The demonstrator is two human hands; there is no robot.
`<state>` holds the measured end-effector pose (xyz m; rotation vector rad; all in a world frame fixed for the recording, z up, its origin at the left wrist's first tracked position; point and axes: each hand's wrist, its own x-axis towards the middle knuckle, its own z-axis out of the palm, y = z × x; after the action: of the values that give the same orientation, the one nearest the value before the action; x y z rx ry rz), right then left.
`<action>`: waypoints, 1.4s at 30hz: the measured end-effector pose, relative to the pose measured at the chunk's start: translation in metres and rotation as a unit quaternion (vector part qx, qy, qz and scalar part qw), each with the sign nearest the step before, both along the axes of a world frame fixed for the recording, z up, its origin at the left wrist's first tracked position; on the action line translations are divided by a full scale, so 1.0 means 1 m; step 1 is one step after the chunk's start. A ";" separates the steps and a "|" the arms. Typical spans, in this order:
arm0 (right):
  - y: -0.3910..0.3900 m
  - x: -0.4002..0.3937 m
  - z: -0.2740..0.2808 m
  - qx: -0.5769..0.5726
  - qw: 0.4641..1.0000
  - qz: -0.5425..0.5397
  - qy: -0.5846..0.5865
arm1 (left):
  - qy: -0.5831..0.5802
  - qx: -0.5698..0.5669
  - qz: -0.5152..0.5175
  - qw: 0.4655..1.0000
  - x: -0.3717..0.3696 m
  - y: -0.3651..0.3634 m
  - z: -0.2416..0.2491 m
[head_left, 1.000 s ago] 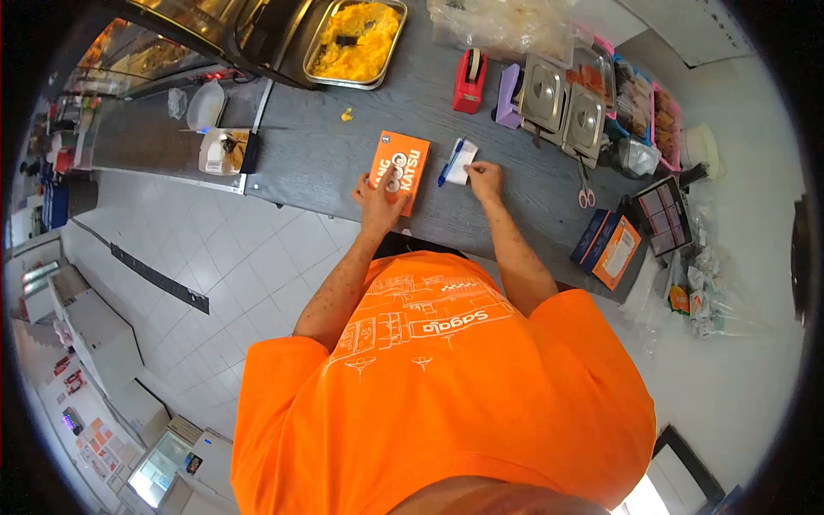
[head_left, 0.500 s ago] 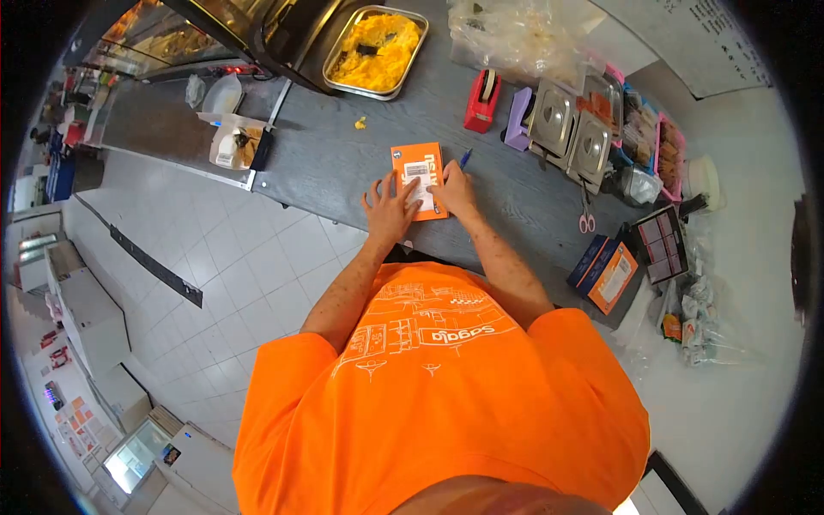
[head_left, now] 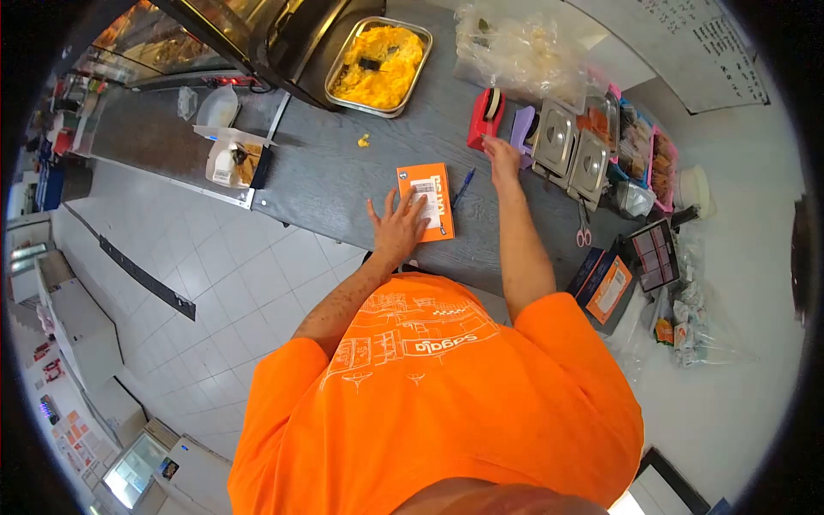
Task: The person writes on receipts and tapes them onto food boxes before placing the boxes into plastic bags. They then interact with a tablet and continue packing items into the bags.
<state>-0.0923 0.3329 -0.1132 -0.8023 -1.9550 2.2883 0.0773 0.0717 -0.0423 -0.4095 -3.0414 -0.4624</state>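
Across the grey counter (head_left: 326,176), I see the left hand (head_left: 398,230), fingers spread, seemingly steadying a paper slip (head_left: 425,186) on the orange box (head_left: 444,225); the right hand (head_left: 503,163) is at the red tape dispenser (head_left: 478,129), grip unclear from here

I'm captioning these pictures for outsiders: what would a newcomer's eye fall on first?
Probably the bright orange, white-printed fabric shirt, filling the lower middle. Next, likely the mounded yellow food in a rectangular metal tray at the top of the grey counter. Between them, the left hand lies spread over a white paper slip on a flat orange box, with the right hand by a red tape dispenser.
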 end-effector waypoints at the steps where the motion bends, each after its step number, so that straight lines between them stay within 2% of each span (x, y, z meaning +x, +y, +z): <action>1: 0.001 0.006 -0.012 0.075 0.997 0.010 0.031 | -0.002 0.003 0.000 1.000 -0.002 -0.001 0.001; 2: 0.004 0.007 -0.023 0.077 0.997 0.010 0.028 | -0.018 0.010 -0.004 1.000 -0.004 -0.002 0.002; 3: 0.006 0.007 -0.030 0.330 0.943 -0.017 0.042 | -0.034 0.017 -0.008 0.999 -0.004 -0.003 0.002; 4: 0.008 0.009 -0.038 0.561 0.825 -0.042 0.053 | -0.037 0.018 -0.010 0.999 -0.002 -0.004 0.003; 5: 0.006 0.011 -0.035 0.562 0.825 -0.043 0.052 | -0.032 0.017 -0.019 0.999 -0.003 -0.005 0.003; 7: -0.004 0.017 -0.015 0.529 0.848 -0.015 -0.029 | -0.023 0.019 -0.028 0.999 -0.008 -0.008 0.001; 8: -0.018 0.024 0.012 0.313 0.946 0.005 -0.084 | -0.015 0.026 -0.037 0.999 -0.008 -0.009 -0.002; 9: -0.039 0.032 0.047 0.078 0.987 0.028 -0.134 | -0.007 0.034 -0.044 0.998 -0.009 -0.010 -0.004; 11: -0.078 0.053 0.081 0.038 0.974 0.160 -0.158 | -0.019 0.037 -0.044 0.998 -0.010 -0.010 -0.005; 14: -0.121 0.067 0.064 0.109 0.959 0.214 -0.153 | -0.027 0.042 -0.050 0.997 -0.012 -0.011 -0.005; 16: -0.138 0.066 0.059 0.349 0.901 0.224 -0.128 | -0.026 0.046 -0.054 0.997 -0.014 -0.012 -0.006; 20: -0.137 0.073 0.066 0.396 0.886 0.223 -0.090 | -0.045 0.040 -0.059 0.996 -0.014 -0.012 -0.008; 22: -0.132 0.075 0.059 0.525 0.811 0.251 -0.064 | -0.052 0.040 -0.061 0.996 -0.016 -0.011 -0.007; 23: -0.130 0.077 0.067 0.527 0.810 0.250 -0.064 | -0.045 0.040 -0.062 0.996 -0.015 -0.011 -0.008; 25: -0.124 0.082 0.090 0.371 0.872 0.273 -0.166 | -0.035 0.041 -0.060 0.997 -0.016 -0.011 -0.008; 26: -0.117 0.083 0.085 0.372 0.871 0.273 -0.165 | -0.042 0.040 -0.059 0.997 -0.016 -0.011 -0.007; 28: -0.099 0.088 0.070 0.453 0.804 0.328 -0.200 | -0.047 0.039 -0.059 0.996 -0.015 -0.012 -0.005; 29: -0.091 0.084 0.075 0.455 0.804 0.327 -0.199 | -0.050 0.038 -0.062 0.996 -0.015 -0.013 -0.004; 31: -0.077 0.073 0.089 0.447 0.868 0.212 -0.041 | -0.051 0.040 -0.067 0.996 -0.015 -0.015 -0.001; 33: -0.062 0.043 0.064 0.500 0.857 0.002 0.122 | -0.077 0.065 -0.073 0.992 -0.014 -0.019 0.003; 35: -0.037 0.001 0.016 0.422 0.900 -0.104 -0.042 | -0.082 0.077 -0.086 0.990 -0.014 -0.025 -0.004; 36: -0.035 -0.005 0.023 0.422 0.900 -0.104 -0.042 | -0.088 0.090 -0.097 0.987 -0.015 -0.029 -0.005; 38: -0.027 -0.017 0.033 0.184 0.967 -0.057 -0.164 | -0.098 0.093 -0.110 0.985 -0.016 -0.035 -0.005; 39: -0.024 -0.017 0.035 0.184 0.968 -0.056 -0.164 | -0.108 0.096 -0.123 0.982 -0.017 -0.036 -0.004; 41: -0.017 -0.010 0.034 0.035 0.991 -0.057 -0.113 | -0.110 0.100 -0.127 0.981 -0.017 -0.039 -0.003; 42: -0.011 -0.005 0.030 0.036 0.991 -0.057 -0.114 | -0.113 0.106 -0.133 0.979 -0.017 -0.040 -0.003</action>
<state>-0.0974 0.3217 -0.0831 -1.1813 -2.0048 2.1316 0.0601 0.0318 -0.0452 -0.8058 -3.1120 -0.8946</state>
